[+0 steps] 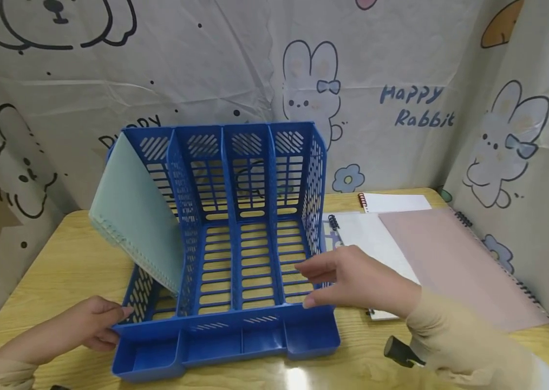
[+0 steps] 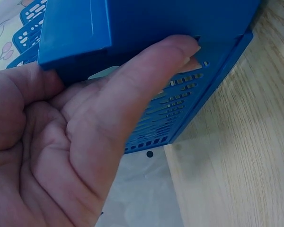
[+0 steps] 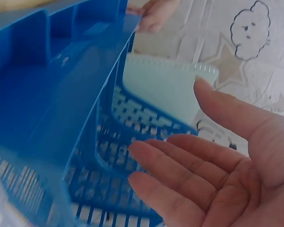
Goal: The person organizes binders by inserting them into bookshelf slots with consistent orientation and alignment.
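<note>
While upright, file rack [image 1: 235, 238] open toward camera.

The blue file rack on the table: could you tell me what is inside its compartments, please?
The blue file rack holds one pale green notebook, leaning in its leftmost compartment. The other three compartments show only bare slatted floor. The floor under that notebook is mostly covered.

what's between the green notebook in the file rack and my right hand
In the head view, two empty slots and their blue dividers separate the green notebook from the right hand.
</note>
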Motion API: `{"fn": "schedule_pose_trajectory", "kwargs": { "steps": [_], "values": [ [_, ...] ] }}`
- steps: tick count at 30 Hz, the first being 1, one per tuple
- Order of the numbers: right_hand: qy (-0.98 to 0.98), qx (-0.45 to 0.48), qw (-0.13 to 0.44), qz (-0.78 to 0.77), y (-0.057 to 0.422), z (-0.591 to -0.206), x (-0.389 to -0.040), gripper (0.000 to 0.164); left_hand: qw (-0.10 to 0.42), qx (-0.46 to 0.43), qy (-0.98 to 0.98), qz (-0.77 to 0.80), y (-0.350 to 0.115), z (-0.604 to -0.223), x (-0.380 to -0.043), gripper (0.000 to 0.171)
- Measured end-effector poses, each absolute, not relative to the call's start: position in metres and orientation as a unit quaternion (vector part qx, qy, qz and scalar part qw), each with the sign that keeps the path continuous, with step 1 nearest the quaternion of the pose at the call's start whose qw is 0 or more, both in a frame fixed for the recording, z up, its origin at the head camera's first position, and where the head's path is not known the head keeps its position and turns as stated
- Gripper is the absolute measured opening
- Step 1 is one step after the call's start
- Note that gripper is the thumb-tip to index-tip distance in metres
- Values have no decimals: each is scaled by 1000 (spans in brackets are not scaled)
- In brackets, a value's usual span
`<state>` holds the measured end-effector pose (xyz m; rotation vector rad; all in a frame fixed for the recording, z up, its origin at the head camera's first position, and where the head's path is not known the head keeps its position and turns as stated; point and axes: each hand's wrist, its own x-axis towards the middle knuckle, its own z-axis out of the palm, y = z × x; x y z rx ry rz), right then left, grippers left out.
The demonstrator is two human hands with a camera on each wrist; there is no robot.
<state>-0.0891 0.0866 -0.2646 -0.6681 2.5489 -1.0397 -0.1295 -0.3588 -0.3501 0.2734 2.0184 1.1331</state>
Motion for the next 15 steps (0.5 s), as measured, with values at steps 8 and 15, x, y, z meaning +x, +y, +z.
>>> {"fn": "schedule_pose_trajectory", "kwargs": {
  "steps": [8, 15],
  "values": [
    [896, -195, 136, -375, 130, -275, -93, 53, 393, 98, 805, 433, -362, -344, -127, 40],
    [905, -143, 126, -380, 168, -287, -100, 51, 393, 107, 799, 443, -362, -345, -125, 40]
  ]
}}
